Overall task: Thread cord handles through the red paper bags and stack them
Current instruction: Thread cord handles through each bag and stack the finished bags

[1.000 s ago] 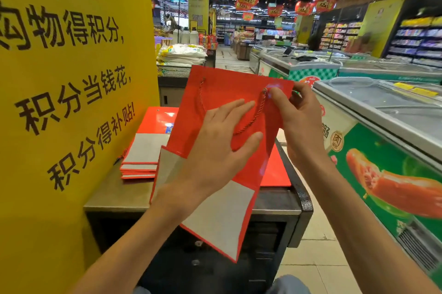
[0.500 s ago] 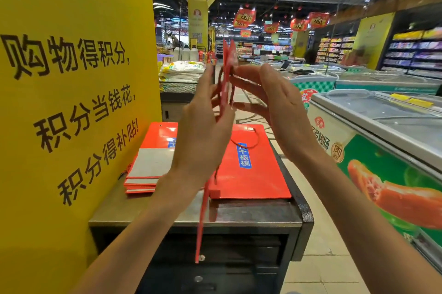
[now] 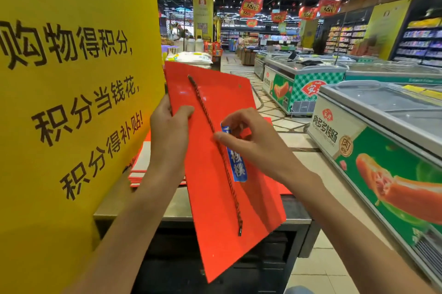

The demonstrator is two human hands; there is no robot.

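Observation:
A flat red paper bag (image 3: 215, 193) with a blue label faces me, held up above the counter. My left hand (image 3: 168, 133) grips its left edge near the top, thumb on the front. A dark red twisted cord (image 3: 210, 124) runs from a hole near the bag's top down across the front, its tipped end hanging loose low down. My right hand (image 3: 248, 143) pinches the cord at its middle, over the label. A stack of flat red bags (image 3: 140, 169) lies on the counter behind my left wrist, and another red bag (image 3: 284, 189) lies behind the held one.
A big yellow sign board (image 3: 71, 102) stands close on the left. The grey counter (image 3: 177, 207) is in front of me, with a dark cabinet below. Chest freezers (image 3: 382, 131) line the right side, with an aisle floor between them and the counter.
The bag went from its back side facing me, to edge-on, to its labelled front facing me. My right hand now pinches the cord on the front instead of at the top edge.

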